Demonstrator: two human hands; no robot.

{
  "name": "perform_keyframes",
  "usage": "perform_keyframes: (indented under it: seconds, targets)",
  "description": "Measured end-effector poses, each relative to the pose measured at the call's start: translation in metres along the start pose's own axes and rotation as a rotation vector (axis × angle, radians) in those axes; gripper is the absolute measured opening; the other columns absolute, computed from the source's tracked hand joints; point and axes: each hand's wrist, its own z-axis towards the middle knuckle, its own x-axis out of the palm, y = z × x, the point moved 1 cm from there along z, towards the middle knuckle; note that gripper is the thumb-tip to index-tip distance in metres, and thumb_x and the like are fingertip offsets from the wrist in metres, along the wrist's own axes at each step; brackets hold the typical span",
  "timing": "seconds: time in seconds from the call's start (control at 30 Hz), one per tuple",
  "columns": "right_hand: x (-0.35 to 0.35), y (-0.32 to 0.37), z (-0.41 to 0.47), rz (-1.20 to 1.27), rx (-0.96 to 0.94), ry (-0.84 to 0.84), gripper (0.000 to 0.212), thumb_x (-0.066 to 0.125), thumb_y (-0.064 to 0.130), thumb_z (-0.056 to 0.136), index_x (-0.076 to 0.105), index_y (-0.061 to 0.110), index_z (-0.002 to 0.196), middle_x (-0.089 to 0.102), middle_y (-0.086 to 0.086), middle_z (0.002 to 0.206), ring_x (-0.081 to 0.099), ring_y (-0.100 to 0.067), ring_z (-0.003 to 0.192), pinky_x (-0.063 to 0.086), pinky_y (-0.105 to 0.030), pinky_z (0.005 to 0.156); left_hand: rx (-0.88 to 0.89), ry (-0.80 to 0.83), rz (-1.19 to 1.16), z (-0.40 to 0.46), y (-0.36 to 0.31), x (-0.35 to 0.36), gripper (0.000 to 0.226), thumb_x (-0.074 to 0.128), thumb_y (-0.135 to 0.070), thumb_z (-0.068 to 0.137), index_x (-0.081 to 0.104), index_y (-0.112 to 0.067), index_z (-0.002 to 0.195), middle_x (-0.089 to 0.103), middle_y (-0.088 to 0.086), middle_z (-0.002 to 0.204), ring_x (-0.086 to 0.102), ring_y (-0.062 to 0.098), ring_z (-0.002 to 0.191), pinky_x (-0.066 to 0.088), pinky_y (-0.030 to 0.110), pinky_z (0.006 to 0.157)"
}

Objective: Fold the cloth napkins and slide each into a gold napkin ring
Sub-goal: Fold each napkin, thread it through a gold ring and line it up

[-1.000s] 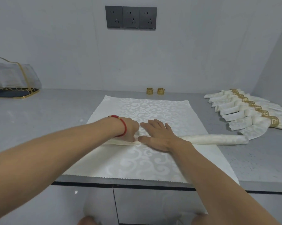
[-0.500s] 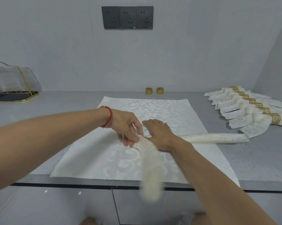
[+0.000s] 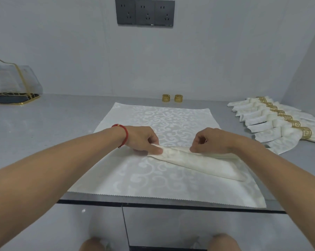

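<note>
A cream napkin (image 3: pixel 198 161), pleated into a long strip and doubled over, lies on a flat patterned napkin (image 3: pixel 164 180) spread on the grey counter. My left hand (image 3: pixel 144 140), with a red wrist cord, pinches the strip's folded left end. My right hand (image 3: pixel 211 141) pinches its upper edge a little to the right. Two loose gold napkin rings (image 3: pixel 172 98) stand at the back by the wall.
A row of several folded napkins in gold rings (image 3: pixel 280 122) lies at the right. A gold-framed mesh cover (image 3: pixel 11 82) sits at the far left. The counter's front edge (image 3: pixel 153 204) runs just below the flat napkin. Wall sockets (image 3: pixel 144 12) are above.
My left hand lifted the strip's left half and swung it over to the right, doubling the strip. My right hand rose from pressing the middle flat and now pinches the upper edge.
</note>
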Motion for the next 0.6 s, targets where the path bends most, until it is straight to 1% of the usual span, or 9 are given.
perform_keyframes:
  seconds: [0.07, 0.17, 0.2, 0.3, 0.37, 0.4, 0.5, 0.57, 0.6]
  targets:
    - [-0.001, 0.007, -0.002, -0.078, 0.059, 0.045, 0.029, 0.066, 0.054, 0.089, 0.067, 0.026, 0.092, 0.067, 0.013, 0.093, 0.061, -0.01, 0.084, 0.048, -0.029, 0.079, -0.035, 0.006, -0.013, 0.001, -0.003, -0.001, 0.033, 0.064, -0.052, 0.089, 0.074, -0.02, 0.09, 0.062, -0.009, 0.069, 0.056, 0.011, 0.065, 0.048, 0.025, 0.071]
    - [-0.001, 0.019, -0.002, -0.156, 0.099, 0.073, 0.034, 0.063, 0.051, 0.093, 0.068, 0.018, 0.098, 0.07, 0.002, 0.099, 0.063, -0.016, 0.087, 0.046, -0.028, 0.072, -0.073, -0.038, 0.002, 0.005, -0.009, 0.0, 0.027, 0.066, -0.044, 0.089, 0.074, -0.018, 0.09, 0.059, -0.011, 0.062, 0.055, 0.009, 0.06, 0.044, 0.014, 0.051]
    - [-0.001, 0.023, -0.004, -0.185, 0.111, 0.074, 0.033, 0.062, 0.05, 0.094, 0.067, 0.018, 0.099, 0.069, 0.001, 0.1, 0.062, -0.017, 0.087, 0.045, -0.026, 0.069, -0.084, -0.05, 0.0, 0.005, -0.01, 0.001, 0.027, 0.067, -0.043, 0.088, 0.073, -0.017, 0.089, 0.058, -0.01, 0.063, 0.054, 0.011, 0.06, 0.042, 0.014, 0.05]
    - [-0.002, 0.041, -0.009, -0.41, 0.102, 0.013, 0.031, 0.06, 0.048, 0.095, 0.054, 0.021, 0.108, 0.058, 0.001, 0.103, 0.057, -0.021, 0.087, 0.043, -0.031, 0.07, -0.086, -0.05, -0.033, 0.009, -0.008, 0.005, 0.03, 0.068, -0.042, 0.084, 0.07, -0.011, 0.085, 0.057, -0.003, 0.071, 0.052, 0.016, 0.065, 0.042, 0.027, 0.063]
    - [0.001, 0.053, -0.011, -0.63, 0.048, -0.067, 0.031, 0.057, 0.045, 0.098, 0.045, 0.021, 0.114, 0.052, 0.0, 0.101, 0.054, -0.025, 0.087, 0.04, -0.035, 0.072, -0.088, -0.052, -0.04, 0.009, -0.008, 0.007, 0.028, 0.068, -0.041, 0.083, 0.068, -0.012, 0.084, 0.056, -0.001, 0.074, 0.051, 0.018, 0.066, 0.042, 0.029, 0.063]
    - [0.002, 0.056, -0.01, -0.671, 0.02, -0.08, 0.027, 0.057, 0.042, 0.1, 0.045, 0.021, 0.113, 0.051, 0.0, 0.099, 0.054, -0.025, 0.086, 0.039, -0.035, 0.072, -0.084, -0.056, -0.041, 0.009, -0.008, 0.008, 0.029, 0.068, -0.04, 0.083, 0.069, -0.011, 0.085, 0.056, -0.001, 0.074, 0.051, 0.019, 0.066, 0.042, 0.029, 0.063]
    - [-0.008, 0.064, -0.012, -0.521, 0.039, 0.028, 0.02, 0.059, 0.043, 0.099, 0.057, 0.023, 0.101, 0.056, 0.003, 0.098, 0.059, -0.022, 0.087, 0.042, -0.033, 0.07, -0.087, -0.068, -0.054, 0.007, -0.009, 0.007, 0.036, 0.068, -0.041, 0.083, 0.072, -0.007, 0.094, 0.058, -0.001, 0.073, 0.052, 0.018, 0.063, 0.043, 0.027, 0.061]
    - [-0.023, 0.063, -0.014, -0.304, 0.061, 0.141, 0.02, 0.055, 0.041, 0.1, 0.066, 0.024, 0.097, 0.065, 0.004, 0.099, 0.063, -0.02, 0.087, 0.05, -0.034, 0.073, -0.089, -0.07, -0.057, 0.007, -0.01, 0.007, 0.035, 0.069, -0.04, 0.083, 0.074, -0.008, 0.094, 0.058, -0.002, 0.071, 0.052, 0.018, 0.062, 0.043, 0.026, 0.059]
    - [-0.03, 0.062, -0.015, -0.147, 0.079, 0.213, 0.023, 0.052, 0.032, 0.103, 0.071, 0.021, 0.098, 0.071, -0.001, 0.101, 0.066, -0.023, 0.087, 0.056, -0.036, 0.078, -0.092, -0.073, -0.054, 0.006, -0.01, 0.007, 0.033, 0.068, -0.04, 0.084, 0.074, -0.009, 0.094, 0.058, -0.003, 0.07, 0.052, 0.017, 0.061, 0.043, 0.026, 0.059]
